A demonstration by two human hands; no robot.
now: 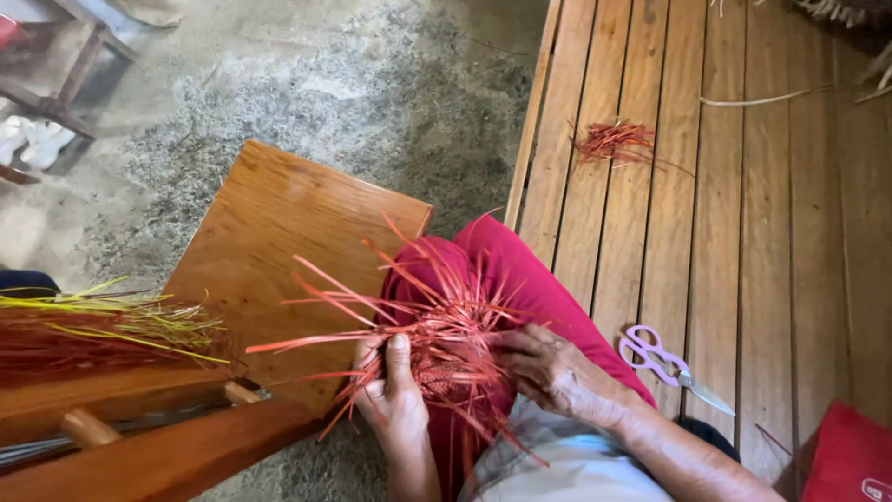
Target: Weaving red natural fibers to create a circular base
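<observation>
- Wooden slatted platform (743,186) fills the right side of the view; the person sits at its edge, one leg in red cloth (520,279) stretched over the concrete floor (372,84).
- A wooden board (279,242) lies tilted beside the knee, above a low wooden frame; it appears to serve as a working surface within arm's reach.
- A bundle of red and yellow-green strips (102,325) rests on the frame at the left, apparently stock kept close to hand.
- The red woven piece (446,349), with loose strip ends fanning up and leftward, sits on the lap between both hands, probably braced against the thigh for steadiness.
- Left hand (395,400) grips the piece from below, thumb pressed upright on its left edge, fingers closed about it.
- Right hand (548,367) rests against the piece's right edge, fingers curled onto the weave and pinching strips there.
- A red cushion or bag (850,455) shows at the lower right corner.
- Pale purple-handled scissors (664,363) lie on the slats just right of the right wrist, closed, untouched.
- A small heap of red trimmings (613,141) lies farther up the slats, well apart from the hands.
</observation>
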